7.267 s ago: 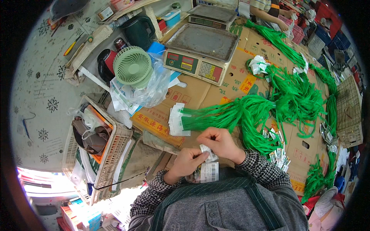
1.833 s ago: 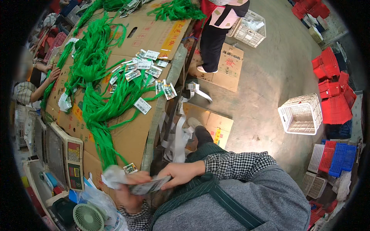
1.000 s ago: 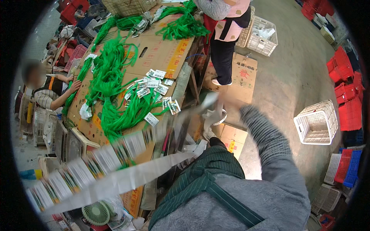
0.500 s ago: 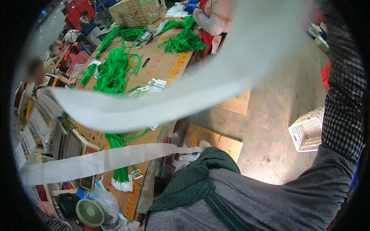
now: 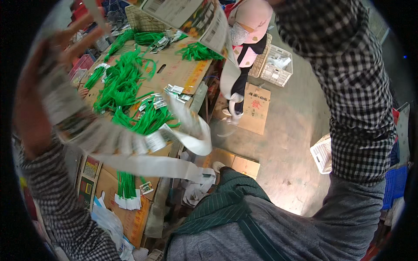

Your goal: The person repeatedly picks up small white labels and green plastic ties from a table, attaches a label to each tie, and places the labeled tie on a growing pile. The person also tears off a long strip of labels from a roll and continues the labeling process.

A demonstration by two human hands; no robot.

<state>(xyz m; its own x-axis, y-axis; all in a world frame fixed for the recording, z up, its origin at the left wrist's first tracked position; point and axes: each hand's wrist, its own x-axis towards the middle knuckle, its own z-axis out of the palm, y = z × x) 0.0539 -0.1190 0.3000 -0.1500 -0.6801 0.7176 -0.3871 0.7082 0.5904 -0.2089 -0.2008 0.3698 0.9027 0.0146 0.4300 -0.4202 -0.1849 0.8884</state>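
With 12 o'clock at the top edge of the view, the left hand point(image 5: 35, 100) is raised between 9 and 10 o'clock. Motion blurs it: the fingers look spread, a strip of labels point(image 5: 111, 137) crosses in front of the palm, and whether the grip clamps it I cannot tell. From this grip the strip runs out toward 4 o'clock, in the air over the worktop point(image 5: 183, 69), with a white band point(image 5: 148, 166) below it.

The right hand point(image 5: 276, 2) is almost wholly cut off by the edge at 1 o'clock, so its grip cannot be judged. A printed label piece point(image 5: 196, 21) hangs near it, between its 8 and 9 o'clock; its join to the strip is unclear.

Green mesh strands point(image 5: 126, 78) lie on the worktop at 10 o'clock, and a smaller green bundle point(image 5: 126, 185) with white ends at 8.
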